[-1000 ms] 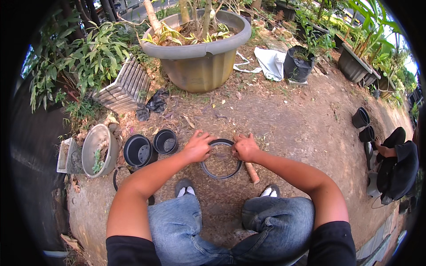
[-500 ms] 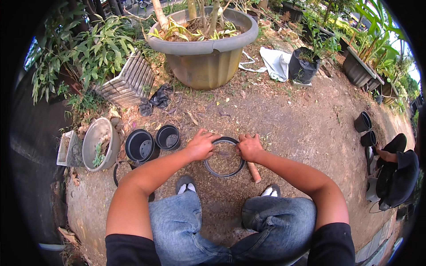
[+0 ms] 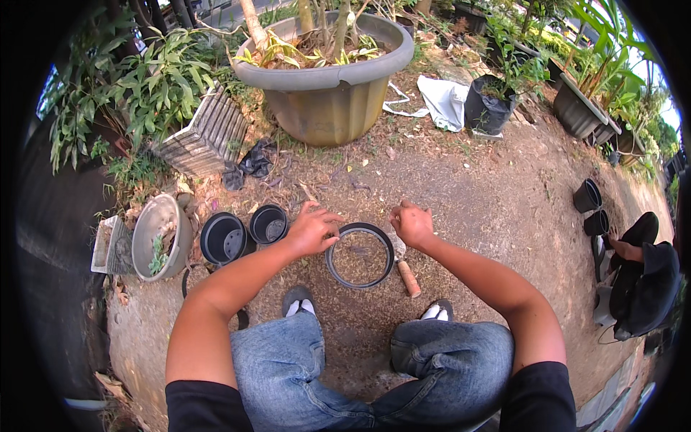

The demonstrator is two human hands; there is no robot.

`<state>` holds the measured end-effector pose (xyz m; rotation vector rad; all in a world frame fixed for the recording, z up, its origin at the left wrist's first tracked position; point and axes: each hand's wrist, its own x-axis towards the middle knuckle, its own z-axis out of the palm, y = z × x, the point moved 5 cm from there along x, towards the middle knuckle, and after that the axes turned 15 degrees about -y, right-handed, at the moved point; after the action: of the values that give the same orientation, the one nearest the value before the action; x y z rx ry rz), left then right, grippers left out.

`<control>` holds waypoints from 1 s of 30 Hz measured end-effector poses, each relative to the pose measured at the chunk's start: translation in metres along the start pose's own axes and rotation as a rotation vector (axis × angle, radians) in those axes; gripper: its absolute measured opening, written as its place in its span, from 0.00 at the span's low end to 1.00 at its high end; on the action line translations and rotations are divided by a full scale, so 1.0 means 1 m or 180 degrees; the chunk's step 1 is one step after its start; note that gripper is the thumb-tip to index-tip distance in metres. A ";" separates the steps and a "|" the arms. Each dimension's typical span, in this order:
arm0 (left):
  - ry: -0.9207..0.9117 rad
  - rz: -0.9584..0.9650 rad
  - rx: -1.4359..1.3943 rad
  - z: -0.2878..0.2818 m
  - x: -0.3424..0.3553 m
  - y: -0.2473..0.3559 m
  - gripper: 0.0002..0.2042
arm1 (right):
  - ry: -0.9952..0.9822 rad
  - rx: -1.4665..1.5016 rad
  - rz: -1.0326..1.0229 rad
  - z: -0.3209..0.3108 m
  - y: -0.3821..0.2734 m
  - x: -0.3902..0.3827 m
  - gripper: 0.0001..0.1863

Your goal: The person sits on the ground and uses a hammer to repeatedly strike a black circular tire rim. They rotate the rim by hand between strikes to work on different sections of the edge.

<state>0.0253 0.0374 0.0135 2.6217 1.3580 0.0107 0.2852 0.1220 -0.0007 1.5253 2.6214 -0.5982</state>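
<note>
A round black-rimmed ring (image 3: 329, 268) lies on the ground before my feet. Brown, soil-like stuff shows inside it; whether it has a mesh or bottom I cannot tell. At its upper left is my left hand (image 3: 314, 229), open, fingers apart and reaching towards the rim. My right hand (image 3: 412, 225) is just beyond the rim's upper right, its fingers curled in. Whatever they may hold is hidden. Below that hand a trowel lies beside the ring, its orange-brown handle (image 3: 409, 278) pointing towards me and its pale blade partly showing.
Two black plastic pots (image 3: 223, 239) and a grey bowl planter (image 3: 186, 248) stand on the left. A large planter (image 3: 327, 108) is ahead, near a white sack (image 3: 443, 101). At far right another person (image 3: 648, 288) crouches by black pots (image 3: 588, 196).
Both hands have come off the ring's rim, the left moving left and the right slightly right. More of the rim and the trowel now shows. The view has shifted a little.
</note>
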 end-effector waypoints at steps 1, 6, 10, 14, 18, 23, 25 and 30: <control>0.0077 -0.0046 -0.0067 -0.003 -0.001 -0.002 0.04 | -0.0051 0.0102 0.0146 -0.001 0.002 0.000 0.11; 0.0196 -0.0207 -0.0167 -0.012 0.006 -0.004 0.04 | -0.0228 0.0373 0.0213 0.006 0.008 0.001 0.14; 0.0059 -0.0227 -0.0210 -0.010 0.008 -0.002 0.05 | -0.0779 -0.0022 -0.0733 0.013 -0.007 -0.003 0.18; -0.0102 -0.0243 -0.0536 -0.003 0.000 -0.005 0.05 | -0.1102 -0.1504 -0.0870 0.015 -0.036 -0.019 0.18; -0.0211 -0.0221 -0.0555 -0.002 0.007 0.000 0.06 | -0.1082 -0.1734 -0.0684 0.034 -0.031 -0.012 0.11; -0.0198 -0.0116 -0.0416 0.002 0.011 -0.003 0.06 | -0.0996 -0.1640 -0.0874 0.039 -0.025 0.000 0.13; -0.0258 -0.0110 -0.0390 0.004 0.008 -0.003 0.06 | -0.0872 -0.1494 -0.0975 0.041 -0.026 -0.003 0.12; -0.0228 -0.0106 -0.0513 -0.001 0.005 -0.003 0.06 | -0.0646 -0.1003 -0.1114 0.040 -0.029 -0.009 0.12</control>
<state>0.0256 0.0430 0.0140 2.4430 1.3188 0.0205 0.2590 0.0879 -0.0262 0.8810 2.6762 -0.3125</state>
